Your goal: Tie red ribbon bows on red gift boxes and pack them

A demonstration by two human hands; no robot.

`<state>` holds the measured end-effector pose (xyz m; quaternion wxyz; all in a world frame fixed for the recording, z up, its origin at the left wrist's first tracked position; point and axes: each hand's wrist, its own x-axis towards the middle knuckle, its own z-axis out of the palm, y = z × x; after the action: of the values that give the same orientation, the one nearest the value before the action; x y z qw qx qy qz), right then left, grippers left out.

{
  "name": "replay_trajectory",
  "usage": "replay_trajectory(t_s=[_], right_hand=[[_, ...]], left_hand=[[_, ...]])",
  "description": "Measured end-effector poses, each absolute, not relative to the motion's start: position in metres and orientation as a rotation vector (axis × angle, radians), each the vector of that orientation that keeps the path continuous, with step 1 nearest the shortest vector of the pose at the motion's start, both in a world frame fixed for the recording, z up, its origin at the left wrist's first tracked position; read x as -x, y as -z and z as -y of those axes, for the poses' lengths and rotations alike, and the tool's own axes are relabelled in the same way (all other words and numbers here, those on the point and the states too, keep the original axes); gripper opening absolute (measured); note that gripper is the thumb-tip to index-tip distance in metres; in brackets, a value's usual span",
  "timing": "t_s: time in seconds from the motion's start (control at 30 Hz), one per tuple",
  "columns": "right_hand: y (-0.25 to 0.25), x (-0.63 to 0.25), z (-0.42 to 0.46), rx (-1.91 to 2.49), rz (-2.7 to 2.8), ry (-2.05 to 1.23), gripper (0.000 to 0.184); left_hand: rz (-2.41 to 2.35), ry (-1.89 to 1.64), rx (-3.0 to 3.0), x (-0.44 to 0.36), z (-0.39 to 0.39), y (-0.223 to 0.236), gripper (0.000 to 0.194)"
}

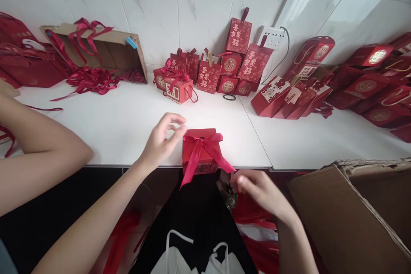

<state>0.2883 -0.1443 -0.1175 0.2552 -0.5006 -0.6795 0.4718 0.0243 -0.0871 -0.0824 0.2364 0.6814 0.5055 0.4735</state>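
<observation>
At frame centre, the bow (204, 142) is seemingly being neatened; the left fingers (173, 117) are half-parted, empty; any hold by the right fingers (252, 175) cannot be told; gentle straightening seems needed.

Gift-packing workshop
Red boxes (231, 65), heaped ribbon (93, 79) and a bow-tied box (205, 155) share a white tabletop (135, 115) along a tiled wall (205, 4); a carton (321, 214) stands by the edge, a co-worker's arm (64, 150) alongside.
</observation>
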Motion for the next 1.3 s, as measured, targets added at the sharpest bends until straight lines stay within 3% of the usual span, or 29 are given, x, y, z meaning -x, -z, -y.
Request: replay_trajectory(t_s=[0.13,0.3,0.6,0.9,1.1,1.3], right_hand=[[0.110,-0.291,0.118,1.408,1.576,-0.955,0.054],[0.098,-0.247,0.081,1.347,1.638,-0.997,0.052],[0.103,-0.225,0.083,1.178,1.640,-1.024,0.043],[0.122,-0.222,0.093,1.100,1.491,-1.091,0.041],[0.120,-0.225,0.091,1.079,1.490,-1.149,0.040],[0.119,-0.225,0.094,1.079,1.475,-1.203,0.039]], left_hand=[[-1.693,-0.953,-1.715,-0.021,0.090,0.079,0.040],[-1.707,-0.755,-1.700,-0.030,0.089,0.078,0.049],[-1.441,-1.094,-1.695,-0.036,0.106,0.092,0.035],[-1.472,-1.153,-1.636,-0.042,0.116,0.107,0.037],[-1.432,-1.215,-1.950,-0.023,0.104,0.087,0.023],[-1.333,-0.781,-2.519,-0.016,0.088,0.054,0.023]])
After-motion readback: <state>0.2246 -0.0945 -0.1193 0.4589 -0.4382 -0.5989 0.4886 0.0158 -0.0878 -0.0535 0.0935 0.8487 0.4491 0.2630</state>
